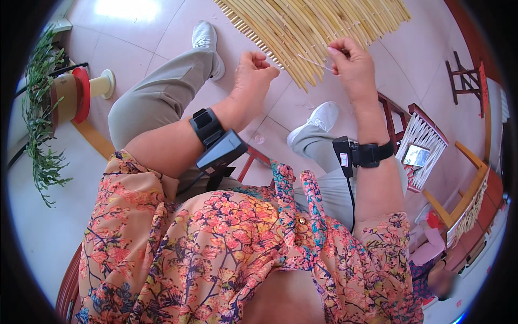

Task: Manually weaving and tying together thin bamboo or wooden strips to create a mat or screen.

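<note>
A mat of thin yellow-tan sticks point(302, 32), tied side by side with cord, spans the top of the view with a slanting, uneven near edge. My left hand point(253, 75) is closed beside the mat's left edge, fingertips curled in; whatever it may hold is hidden. At the near edge, my right hand point(353, 62) has thumb and fingers pinched together on a thin white string point(315, 62). The string stretches leftward from those fingers across the sticks. Each wrist wears a black strap with a small device.
Below my right hand stands a folding stool point(426, 143) with a white woven seat and a phone point(416, 155) on it. A wooden chair point(464, 189) and another person point(440, 270) are at the right. Leafy plants point(46, 119) and a large spool point(81, 94) stand left.
</note>
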{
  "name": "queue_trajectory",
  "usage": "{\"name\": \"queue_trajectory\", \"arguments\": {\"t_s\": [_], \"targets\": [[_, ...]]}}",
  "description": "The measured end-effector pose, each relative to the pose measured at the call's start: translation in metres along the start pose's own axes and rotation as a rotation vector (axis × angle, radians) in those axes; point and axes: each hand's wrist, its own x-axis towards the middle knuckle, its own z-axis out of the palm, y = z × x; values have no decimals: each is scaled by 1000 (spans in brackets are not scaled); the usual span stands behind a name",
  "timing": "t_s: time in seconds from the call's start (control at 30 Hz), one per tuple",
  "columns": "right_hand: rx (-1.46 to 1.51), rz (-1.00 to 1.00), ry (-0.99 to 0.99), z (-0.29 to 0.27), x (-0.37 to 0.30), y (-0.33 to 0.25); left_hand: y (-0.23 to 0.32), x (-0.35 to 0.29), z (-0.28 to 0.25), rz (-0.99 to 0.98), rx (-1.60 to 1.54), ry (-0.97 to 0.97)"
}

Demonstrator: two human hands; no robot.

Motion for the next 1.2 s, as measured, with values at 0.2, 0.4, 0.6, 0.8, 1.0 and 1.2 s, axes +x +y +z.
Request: {"name": "queue_trajectory", "arguments": {"t_s": [0.2,0.4,0.6,0.8,1.0,1.2], "targets": [[-269,-138,-115,6,0,14,14,37,-4,709,700,-80],[-479,-252,-133,10,-1,24,4,57,4,1195,973,-46],[-577,-266,-170,12,-3,33,2,68,7,1274,967,-44],[-602,-293,-158,16,-4,30,0,72,7,1290,1003,-62],[-639,-284,-157,19,-1,34,3,71,17,1278,1093,-87],[-636,-277,-145,22,0,40,4,75,20,1262,1135,-102]]}}
